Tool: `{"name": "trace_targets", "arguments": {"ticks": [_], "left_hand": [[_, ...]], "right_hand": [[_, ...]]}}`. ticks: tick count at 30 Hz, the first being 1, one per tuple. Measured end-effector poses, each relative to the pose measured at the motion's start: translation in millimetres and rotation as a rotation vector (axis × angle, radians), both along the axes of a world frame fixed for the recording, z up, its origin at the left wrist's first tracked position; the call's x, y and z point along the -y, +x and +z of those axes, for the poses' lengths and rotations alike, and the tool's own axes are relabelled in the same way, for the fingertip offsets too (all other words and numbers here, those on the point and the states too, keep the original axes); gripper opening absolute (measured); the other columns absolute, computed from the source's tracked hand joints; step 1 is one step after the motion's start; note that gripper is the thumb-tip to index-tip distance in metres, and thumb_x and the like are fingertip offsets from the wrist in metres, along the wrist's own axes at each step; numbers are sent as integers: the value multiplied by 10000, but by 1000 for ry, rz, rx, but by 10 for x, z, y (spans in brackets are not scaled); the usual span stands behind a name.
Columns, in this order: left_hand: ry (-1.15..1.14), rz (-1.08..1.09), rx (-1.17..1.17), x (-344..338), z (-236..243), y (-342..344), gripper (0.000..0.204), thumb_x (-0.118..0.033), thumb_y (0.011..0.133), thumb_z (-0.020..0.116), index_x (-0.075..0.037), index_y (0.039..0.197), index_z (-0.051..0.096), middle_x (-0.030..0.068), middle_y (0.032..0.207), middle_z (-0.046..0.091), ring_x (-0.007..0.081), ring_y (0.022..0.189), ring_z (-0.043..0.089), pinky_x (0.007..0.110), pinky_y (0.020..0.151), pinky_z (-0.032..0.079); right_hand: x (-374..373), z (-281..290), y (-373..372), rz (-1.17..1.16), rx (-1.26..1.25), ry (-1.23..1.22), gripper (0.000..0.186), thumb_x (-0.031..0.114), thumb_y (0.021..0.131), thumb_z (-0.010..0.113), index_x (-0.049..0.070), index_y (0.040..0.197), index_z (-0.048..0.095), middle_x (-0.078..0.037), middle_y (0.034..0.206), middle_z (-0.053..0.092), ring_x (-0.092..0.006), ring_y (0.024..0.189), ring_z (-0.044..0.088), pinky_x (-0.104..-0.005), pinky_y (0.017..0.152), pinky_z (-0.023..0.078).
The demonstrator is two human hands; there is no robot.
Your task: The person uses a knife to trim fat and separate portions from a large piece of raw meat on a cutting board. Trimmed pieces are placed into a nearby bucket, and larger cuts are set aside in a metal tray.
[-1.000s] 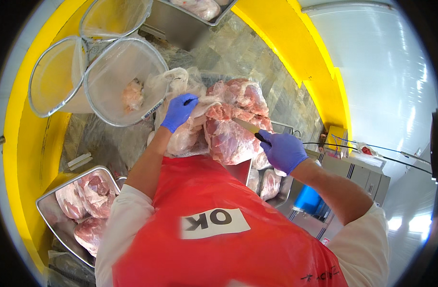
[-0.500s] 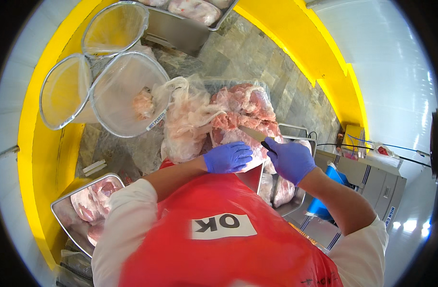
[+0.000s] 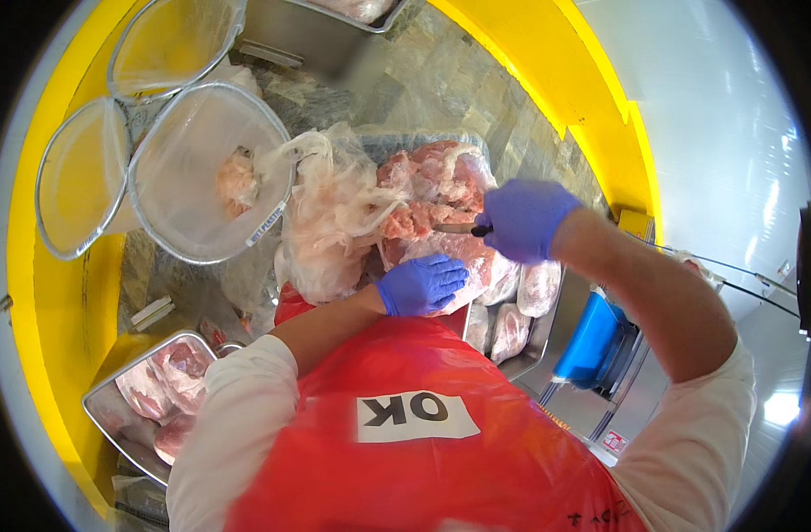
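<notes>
My left hand (image 3: 423, 284), in a blue glove, rests open with its fingers laid flat on the near part of a large piece of raw meat (image 3: 432, 177). My gloved right hand (image 3: 525, 222) is closed round the black handle of a knife (image 3: 459, 229), whose blade points leftward into the red cut across the meat's middle. A crumpled clear plastic bag (image 3: 326, 230) with pale contents lies against the meat's left side, its loose top spilling over toward the cut.
Three ring-framed bins with clear liners (image 3: 206, 177) stand upper left, one holding pale scraps. Metal trays of meat sit lower left (image 3: 100, 403), right of my work (image 3: 538, 341) and at the top (image 3: 304, 40). A red apron covers my front; a blue object (image 3: 583, 337) is at right.
My left hand has left the bag, moving down onto the near meat with fingers spread. My right hand has risen, turning the knife more level.
</notes>
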State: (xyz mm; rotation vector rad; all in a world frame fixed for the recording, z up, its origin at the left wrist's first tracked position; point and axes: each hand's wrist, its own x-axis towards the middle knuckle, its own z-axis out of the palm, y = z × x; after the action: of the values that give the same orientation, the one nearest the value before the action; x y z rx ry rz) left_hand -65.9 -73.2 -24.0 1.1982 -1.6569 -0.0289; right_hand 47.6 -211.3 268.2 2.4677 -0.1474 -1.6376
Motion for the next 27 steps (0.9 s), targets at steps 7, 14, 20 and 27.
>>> {"name": "trace_targets", "arguments": {"ticks": [7, 14, 20, 27], "left_hand": [[5, 19, -66, 78, -21, -21, 278, -244, 913, 721, -85, 1139, 757, 163, 1395, 683, 361, 1360, 602, 515, 1153, 462], [190, -59, 86, -265, 63, 99, 455, -297, 967, 693, -91, 1372, 684, 167, 1542, 573, 350, 1481, 482, 518, 1233, 366], [255, 32, 145, -620, 50, 128, 531, -309, 982, 687, -80, 1456, 617, 181, 1573, 529, 355, 1497, 459, 518, 1241, 358], [338, 92, 60, -851, 19, 214, 404, -333, 978, 722, -65, 1275, 665, 165, 1316, 653, 360, 1193, 634, 496, 952, 527]], "right_hand": [[184, -50, 118, 27, -42, 0, 303, 350, 968, 659, 132, 1138, 784, -167, 968, 783, -396, 937, 752, -518, 827, 591], [-269, 174, -1704, -267, 494, -32, 378, 302, 1036, 609, 270, 1411, 581, -183, 907, 744, -392, 884, 747, -544, 730, 578], [-380, 692, -2195, -310, 640, -70, 507, 272, 1021, 639, 390, 1506, 551, -133, 824, 708, -358, 743, 715, -498, 674, 576], [-436, 710, -2224, -362, 770, 5, 357, 281, 1011, 653, 319, 1363, 697, -109, 824, 728, -340, 745, 719, -481, 650, 568]]}}
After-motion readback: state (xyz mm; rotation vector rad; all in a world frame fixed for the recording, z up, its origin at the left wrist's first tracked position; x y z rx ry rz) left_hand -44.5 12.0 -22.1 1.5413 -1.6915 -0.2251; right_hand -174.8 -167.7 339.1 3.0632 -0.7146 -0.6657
